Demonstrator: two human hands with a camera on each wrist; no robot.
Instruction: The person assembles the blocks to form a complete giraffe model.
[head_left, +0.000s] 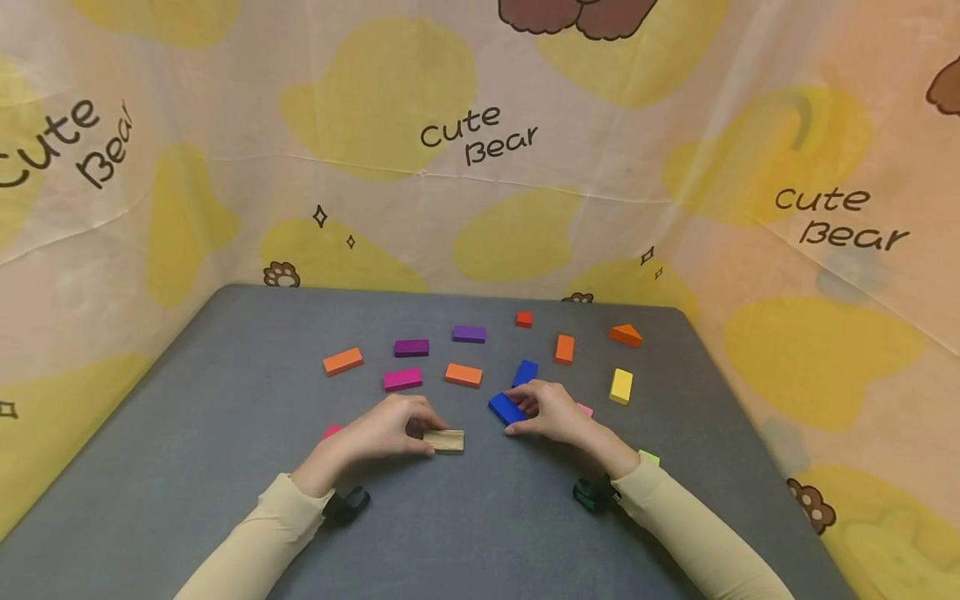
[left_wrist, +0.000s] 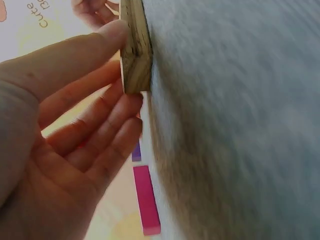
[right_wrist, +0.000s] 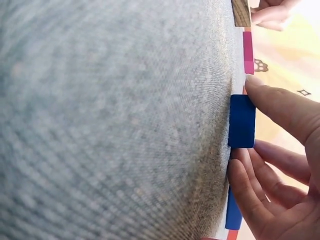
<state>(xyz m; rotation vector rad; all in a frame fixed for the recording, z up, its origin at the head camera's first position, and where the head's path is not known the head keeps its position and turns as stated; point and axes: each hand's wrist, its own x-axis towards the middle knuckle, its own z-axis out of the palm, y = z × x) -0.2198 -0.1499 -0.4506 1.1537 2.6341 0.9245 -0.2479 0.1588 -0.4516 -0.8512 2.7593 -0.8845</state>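
Note:
My left hand pinches a plain wooden block by its left end, low over the grey tabletop. In the left wrist view the thumb lies on the grained face of this block, with fingers behind it. To the right, my right hand grips a blue block between thumb and fingers. The right wrist view shows the thumb at one end of this blue block and fingertips at the other. Just beyond the right fingers lies a second blue block. A small gap separates the wooden and blue blocks.
Across the grey table lie several loose blocks, among them an orange one, a magenta one, a purple one and a yellow one. An orange triangle sits at the back right. Printed fabric encloses the back and sides.

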